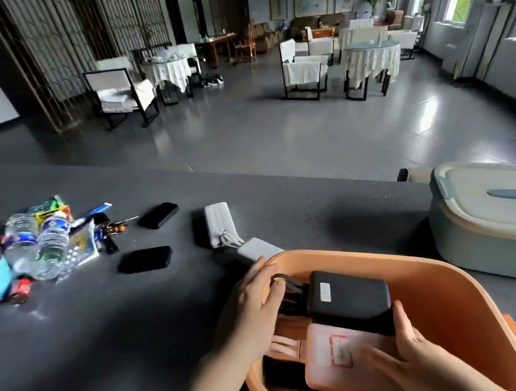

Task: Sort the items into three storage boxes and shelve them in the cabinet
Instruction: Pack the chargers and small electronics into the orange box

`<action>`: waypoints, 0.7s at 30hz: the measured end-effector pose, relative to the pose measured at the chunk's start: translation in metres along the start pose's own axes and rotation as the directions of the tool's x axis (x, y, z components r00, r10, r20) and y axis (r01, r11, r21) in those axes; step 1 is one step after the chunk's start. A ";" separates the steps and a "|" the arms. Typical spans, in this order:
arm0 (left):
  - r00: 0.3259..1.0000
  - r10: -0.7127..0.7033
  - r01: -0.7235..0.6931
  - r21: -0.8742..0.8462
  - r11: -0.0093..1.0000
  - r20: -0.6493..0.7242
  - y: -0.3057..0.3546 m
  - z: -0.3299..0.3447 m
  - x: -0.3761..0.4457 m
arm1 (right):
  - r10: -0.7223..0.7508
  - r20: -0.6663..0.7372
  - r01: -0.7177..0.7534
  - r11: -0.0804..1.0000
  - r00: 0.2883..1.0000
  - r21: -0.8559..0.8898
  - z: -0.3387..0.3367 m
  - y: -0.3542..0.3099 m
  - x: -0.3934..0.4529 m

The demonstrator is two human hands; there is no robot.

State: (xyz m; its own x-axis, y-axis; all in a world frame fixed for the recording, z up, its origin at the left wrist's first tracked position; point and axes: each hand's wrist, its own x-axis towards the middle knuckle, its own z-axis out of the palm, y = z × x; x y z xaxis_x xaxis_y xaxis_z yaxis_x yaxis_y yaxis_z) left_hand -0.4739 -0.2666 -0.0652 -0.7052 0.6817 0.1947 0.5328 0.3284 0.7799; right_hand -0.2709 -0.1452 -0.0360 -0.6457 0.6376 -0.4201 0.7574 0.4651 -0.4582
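Inside orange box (461, 295) on dark table (87, 340): left hand (253, 301) with relaxed fingers touching cables (289, 283); right hand (412, 345) gripping black power bank (350, 299) above a pink one (330, 363).

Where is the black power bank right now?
In the head view, the black power bank sits inside the orange box at lower right, above a pink power bank, between the left hand and right hand.
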 end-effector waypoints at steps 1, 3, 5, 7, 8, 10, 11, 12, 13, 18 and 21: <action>1.000 -0.004 0.004 -0.038 0.999 -0.023 0.000 0.000 0.000 | -0.048 -0.118 0.042 0.998 0.992 -0.051 0.001 -0.002 -0.001; 0.993 -0.023 0.007 -0.136 0.991 -0.117 0.000 -0.005 0.001 | -0.143 -0.344 0.089 0.982 0.928 -0.166 0.003 -0.003 0.007; 0.977 -0.055 0.004 -0.238 0.971 -0.207 -0.008 -0.020 0.008 | -0.221 -0.465 0.176 0.975 0.857 -0.138 0.001 -0.018 0.014; 0.958 -0.089 0.015 -0.261 0.965 -0.272 -0.024 -0.041 0.021 | -0.311 -0.508 0.292 0.949 0.803 -0.119 -0.002 -0.048 0.028; 0.951 -0.109 0.035 -0.247 0.968 -0.290 -0.034 -0.053 0.031 | -0.347 -0.483 0.328 0.936 0.804 -0.126 -0.003 -0.065 0.036; 0.944 -0.162 0.112 -0.182 0.977 -0.289 -0.051 -0.071 0.056 | -0.433 -0.430 0.389 0.901 0.792 -0.191 -0.004 -0.099 0.062; 0.946 -0.188 0.159 -0.128 0.979 -0.263 -0.059 -0.077 0.070 | -0.448 -0.394 0.402 0.894 0.802 -0.199 -0.004 -0.118 0.077; 0.953 -0.200 0.189 -0.069 0.980 -0.229 -0.065 -0.080 0.087 | -0.447 -0.364 0.401 0.894 0.817 -0.198 -0.004 -0.137 0.094; 0.961 -0.205 0.207 -0.004 0.978 -0.186 -0.070 -0.081 0.103 | -0.435 -0.337 0.386 0.900 0.835 -0.204 -0.004 -0.154 0.113; 0.964 -0.266 0.266 0.104 0.958 -0.009 -0.101 -0.065 0.190 | -0.214 -0.072 0.170 0.905 0.974 -0.391 0.004 -0.198 0.196; 0.922 -0.373 0.349 0.187 0.918 0.108 -0.116 -0.047 0.225 | -0.028 0.081 0.063 0.878 0.996 -0.474 0.013 -0.201 0.216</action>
State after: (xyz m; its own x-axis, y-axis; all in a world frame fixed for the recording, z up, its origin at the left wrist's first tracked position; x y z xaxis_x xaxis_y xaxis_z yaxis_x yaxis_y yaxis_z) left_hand -0.7165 -0.1825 -0.0843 -0.7982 0.5764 -0.1751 0.3304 0.6619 0.6728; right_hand -0.5639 -0.1088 -0.0444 -0.6723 0.5724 -0.4695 0.6703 0.7399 -0.0578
